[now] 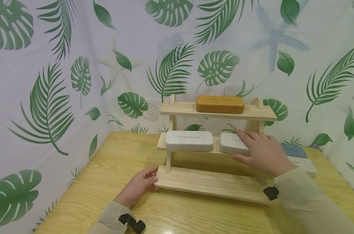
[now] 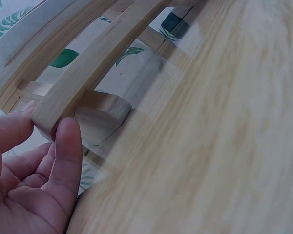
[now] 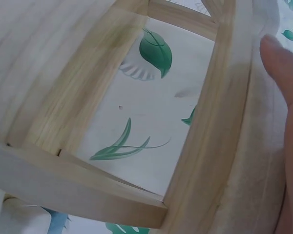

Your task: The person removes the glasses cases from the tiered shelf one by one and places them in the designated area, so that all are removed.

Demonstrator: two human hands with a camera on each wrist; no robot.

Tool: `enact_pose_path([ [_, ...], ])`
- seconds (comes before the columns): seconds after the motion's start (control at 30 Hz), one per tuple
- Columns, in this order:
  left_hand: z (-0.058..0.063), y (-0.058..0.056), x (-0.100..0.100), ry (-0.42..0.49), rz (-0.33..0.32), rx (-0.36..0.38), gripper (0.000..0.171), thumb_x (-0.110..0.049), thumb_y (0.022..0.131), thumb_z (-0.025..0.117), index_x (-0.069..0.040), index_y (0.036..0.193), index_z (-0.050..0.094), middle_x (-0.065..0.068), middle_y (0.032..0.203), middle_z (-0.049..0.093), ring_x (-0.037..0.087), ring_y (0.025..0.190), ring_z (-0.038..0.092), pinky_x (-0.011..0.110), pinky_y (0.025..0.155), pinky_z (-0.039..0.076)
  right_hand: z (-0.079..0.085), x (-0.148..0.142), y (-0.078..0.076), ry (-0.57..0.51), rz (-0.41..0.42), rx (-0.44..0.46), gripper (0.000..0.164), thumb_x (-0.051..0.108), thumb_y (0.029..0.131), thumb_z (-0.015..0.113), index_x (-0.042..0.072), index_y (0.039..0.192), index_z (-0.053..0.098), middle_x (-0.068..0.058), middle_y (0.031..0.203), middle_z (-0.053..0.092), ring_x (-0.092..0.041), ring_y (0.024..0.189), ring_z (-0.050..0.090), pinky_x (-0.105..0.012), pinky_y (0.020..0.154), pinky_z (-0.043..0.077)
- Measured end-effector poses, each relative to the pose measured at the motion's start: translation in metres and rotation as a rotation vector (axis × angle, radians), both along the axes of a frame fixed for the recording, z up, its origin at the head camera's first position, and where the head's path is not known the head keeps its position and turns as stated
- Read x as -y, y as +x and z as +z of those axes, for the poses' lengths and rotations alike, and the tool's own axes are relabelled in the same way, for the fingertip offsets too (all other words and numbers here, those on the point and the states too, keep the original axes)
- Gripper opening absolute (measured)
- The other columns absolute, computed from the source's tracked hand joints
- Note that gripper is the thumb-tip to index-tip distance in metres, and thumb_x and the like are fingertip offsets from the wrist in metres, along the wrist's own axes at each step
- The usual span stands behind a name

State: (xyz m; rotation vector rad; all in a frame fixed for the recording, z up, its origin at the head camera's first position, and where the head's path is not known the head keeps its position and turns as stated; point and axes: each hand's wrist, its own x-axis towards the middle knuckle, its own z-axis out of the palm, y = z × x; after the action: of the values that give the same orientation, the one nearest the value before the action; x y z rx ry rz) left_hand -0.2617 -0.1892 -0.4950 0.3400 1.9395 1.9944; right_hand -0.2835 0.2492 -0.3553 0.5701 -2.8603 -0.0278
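A three-tier wooden display stand (image 1: pixel 206 182) stands on the table. My left hand (image 1: pixel 138 185) pinches the left end of its bottom board; the left wrist view shows thumb and fingers (image 2: pixel 68 146) around that board end. On the middle tier, my right hand (image 1: pixel 263 151) holds a white glasses case (image 1: pixel 230 143), thumb at the front and fingers over the top, hiding its right part. Left of it on the same tier lies another white glasses case (image 1: pixel 189 141) with lettering. An orange-brown glasses case (image 1: pixel 220 104) lies on the top tier.
Right of the stand, partly behind my right wrist, lie a blue case (image 1: pixel 294 150) and another white case (image 1: pixel 304 165) on the wooden table (image 1: pixel 86 195). A leaf-patterned cloth (image 1: pixel 130 39) hangs behind and to the left. Black wrist mounts (image 1: pixel 132 223) sit on both sleeves.
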Motion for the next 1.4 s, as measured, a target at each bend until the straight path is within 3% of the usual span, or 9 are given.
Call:
enact_pose_path([
  [0.13,0.001,0.001,0.001,-0.001,0.005,0.000,0.062,-0.018,0.105,0.058,0.006,0.155,0.030,0.025,0.149,0.042,0.025,0.121,0.056,0.038,0.091,0.054,-0.002,0.000,0.000,0.005,-0.004,-0.033,0.108,0.090,0.084,0.035,0.012,0.159,0.034,-0.024,0.142,0.053,-0.047,0.124,0.050,-0.070,0.098,0.037],
  [0.37,0.000,0.001,0.001,0.004,0.001,0.002,0.062,-0.018,0.105,0.058,0.005,0.156,0.030,0.025,0.149,0.044,0.025,0.121,0.056,0.038,0.091,0.054,-0.005,0.002,0.000,-0.001,0.009,-0.102,0.093,0.075,0.089,0.056,0.011,0.156,0.041,-0.024,0.133,0.058,-0.046,0.119,0.054,-0.068,0.094,0.041],
  [0.67,-0.001,0.001,0.002,-0.007,0.009,0.015,0.063,-0.020,0.105,0.059,0.004,0.156,0.030,0.025,0.152,0.039,0.025,0.124,0.053,0.038,0.092,0.054,-0.010,0.000,0.003,-0.026,0.023,-0.142,0.098,0.085,0.087,0.041,0.014,0.155,0.043,-0.020,0.133,0.059,-0.044,0.119,0.055,-0.067,0.094,0.041],
  [0.97,-0.001,0.000,0.001,-0.004,-0.010,0.001,0.064,-0.020,0.105,0.059,0.004,0.156,0.030,0.026,0.152,0.040,0.025,0.123,0.055,0.038,0.092,0.054,-0.012,-0.004,0.010,-0.062,0.052,-0.162,0.087,0.069,0.088,0.064,0.016,0.154,0.045,-0.018,0.133,0.060,-0.045,0.120,0.054,-0.067,0.095,0.040],
  [1.4,0.000,0.000,0.000,0.002,-0.005,0.000,0.063,-0.019,0.105,0.058,0.005,0.156,0.030,0.025,0.150,0.043,0.025,0.122,0.055,0.037,0.091,0.054,-0.013,-0.013,0.028,-0.101,0.107,-0.226,0.086,0.060,0.080,0.078,0.015,0.149,0.053,-0.014,0.127,0.064,-0.041,0.114,0.057,-0.064,0.096,0.040],
])
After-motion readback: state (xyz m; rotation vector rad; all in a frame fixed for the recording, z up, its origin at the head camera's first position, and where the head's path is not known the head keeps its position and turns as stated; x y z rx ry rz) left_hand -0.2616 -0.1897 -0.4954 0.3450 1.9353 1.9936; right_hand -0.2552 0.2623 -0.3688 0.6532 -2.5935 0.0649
